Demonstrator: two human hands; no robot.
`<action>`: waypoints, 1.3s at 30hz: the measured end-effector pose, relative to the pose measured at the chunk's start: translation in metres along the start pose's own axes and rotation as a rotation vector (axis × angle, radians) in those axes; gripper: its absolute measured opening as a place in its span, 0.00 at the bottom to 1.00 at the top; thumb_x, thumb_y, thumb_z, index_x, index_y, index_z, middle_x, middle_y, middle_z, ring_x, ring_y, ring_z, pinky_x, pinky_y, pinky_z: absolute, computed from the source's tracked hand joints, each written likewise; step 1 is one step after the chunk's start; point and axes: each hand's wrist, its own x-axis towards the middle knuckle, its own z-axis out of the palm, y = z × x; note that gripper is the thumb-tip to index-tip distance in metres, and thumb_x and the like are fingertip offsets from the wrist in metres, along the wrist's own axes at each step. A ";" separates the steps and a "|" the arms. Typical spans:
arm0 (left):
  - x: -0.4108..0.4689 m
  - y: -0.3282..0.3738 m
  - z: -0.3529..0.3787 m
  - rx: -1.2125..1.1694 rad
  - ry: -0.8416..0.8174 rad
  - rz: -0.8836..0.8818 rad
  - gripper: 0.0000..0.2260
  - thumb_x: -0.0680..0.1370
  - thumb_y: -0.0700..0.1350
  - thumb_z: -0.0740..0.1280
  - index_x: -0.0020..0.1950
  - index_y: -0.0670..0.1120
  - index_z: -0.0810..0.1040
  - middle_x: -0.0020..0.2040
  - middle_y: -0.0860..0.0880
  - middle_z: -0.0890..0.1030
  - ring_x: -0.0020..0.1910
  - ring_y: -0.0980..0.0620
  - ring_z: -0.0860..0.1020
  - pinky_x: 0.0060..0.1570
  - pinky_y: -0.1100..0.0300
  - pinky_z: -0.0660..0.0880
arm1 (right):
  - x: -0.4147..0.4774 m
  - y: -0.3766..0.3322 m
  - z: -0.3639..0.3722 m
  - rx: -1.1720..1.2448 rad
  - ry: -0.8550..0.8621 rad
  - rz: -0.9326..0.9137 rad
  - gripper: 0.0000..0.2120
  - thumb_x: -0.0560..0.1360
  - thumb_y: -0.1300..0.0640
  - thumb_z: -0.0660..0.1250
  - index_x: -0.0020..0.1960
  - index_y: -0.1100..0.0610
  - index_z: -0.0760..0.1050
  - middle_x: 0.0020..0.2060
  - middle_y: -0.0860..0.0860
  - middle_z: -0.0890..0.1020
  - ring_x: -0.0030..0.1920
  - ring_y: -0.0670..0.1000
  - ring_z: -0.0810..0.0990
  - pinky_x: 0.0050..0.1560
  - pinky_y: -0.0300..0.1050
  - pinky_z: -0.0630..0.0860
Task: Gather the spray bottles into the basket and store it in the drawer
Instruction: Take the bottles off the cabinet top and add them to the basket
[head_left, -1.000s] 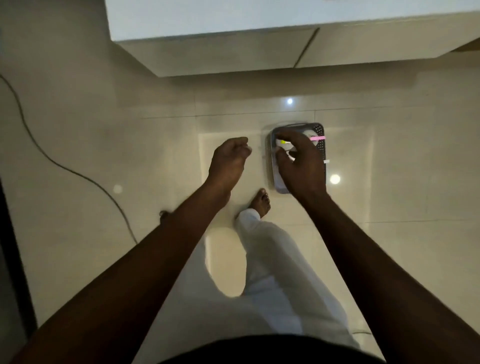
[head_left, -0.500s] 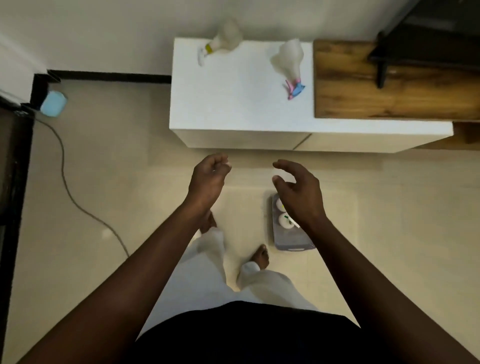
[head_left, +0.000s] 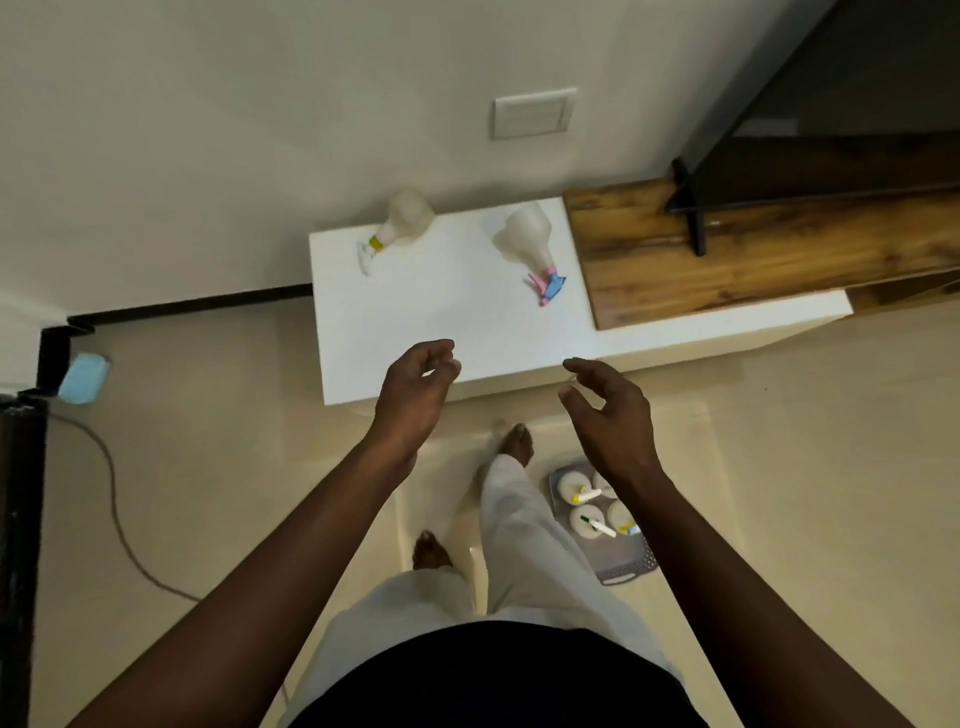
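Observation:
Two translucent spray bottles stand on the white cabinet top (head_left: 447, 312): one with a yellow collar and white head (head_left: 397, 226) at the back left, one with a pink and blue head (head_left: 532, 247) near the wooden slab. A grey perforated basket (head_left: 623, 566) rests on the floor to my right, holding several bottles; my right forearm hides part of it. My left hand (head_left: 413, 397) hovers over the cabinet's front edge with fingers loosely curled and nothing in them. My right hand (head_left: 610, 415) hangs open and empty in front of the cabinet, above the floor.
A wooden slab (head_left: 753, 260) with a black stand covers the cabinet's right part. The cabinet front (head_left: 701, 353) faces me. A grey cable (head_left: 111, 499) trails across the tiled floor at left, near a light blue object (head_left: 83, 376). My bare feet stand between cabinet and basket.
My right hand left the basket on the floor and both hands rose toward the cabinet top. The view lifted from the floor to the cabinet, and the basket now lies lower and behind my right arm.

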 end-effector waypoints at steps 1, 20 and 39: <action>0.013 0.010 0.005 0.013 -0.003 0.004 0.13 0.82 0.46 0.68 0.67 0.53 0.81 0.64 0.52 0.83 0.68 0.50 0.79 0.73 0.42 0.74 | 0.016 -0.001 -0.001 0.008 0.003 0.003 0.16 0.80 0.57 0.71 0.66 0.49 0.82 0.63 0.45 0.84 0.66 0.45 0.80 0.52 0.21 0.70; 0.251 0.103 0.112 0.236 -0.048 -0.018 0.18 0.82 0.45 0.67 0.73 0.53 0.76 0.72 0.52 0.77 0.70 0.49 0.77 0.72 0.44 0.74 | 0.266 0.012 0.007 0.062 -0.021 0.175 0.22 0.80 0.55 0.73 0.73 0.55 0.75 0.66 0.45 0.80 0.65 0.51 0.81 0.58 0.34 0.77; 0.460 0.015 0.185 0.037 -0.098 -0.231 0.26 0.83 0.55 0.67 0.80 0.57 0.66 0.76 0.50 0.72 0.70 0.42 0.75 0.64 0.44 0.78 | 0.427 0.129 0.096 -0.078 -0.048 0.241 0.26 0.77 0.52 0.75 0.73 0.54 0.77 0.67 0.50 0.82 0.65 0.50 0.81 0.68 0.48 0.76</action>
